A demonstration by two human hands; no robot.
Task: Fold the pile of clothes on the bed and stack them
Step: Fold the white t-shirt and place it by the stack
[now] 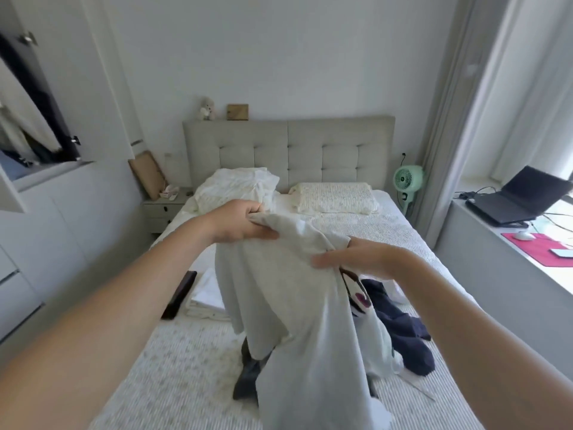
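A pale grey-white garment (279,293) hangs in the air over the bed (173,361). My left hand (242,223) grips its upper left edge. My right hand (356,259) pinches its upper right edge, fingers behind the cloth. Under and behind the garment lies the pile: a dark navy piece (406,330), a white piece with a pink and black print (356,293) and a dark grey piece (248,377), all partly hidden. A folded white stack (207,296) sits on the bed to the left, with a dark flat object (179,294) beside it.
Two pillows (335,198) lie at the padded headboard (288,150). A nightstand (164,209) stands left of the bed, a green fan (407,181) right. A desk on the right holds a laptop (517,197) and pink mat (539,246). White wardrobe fronts (55,237) line the left.
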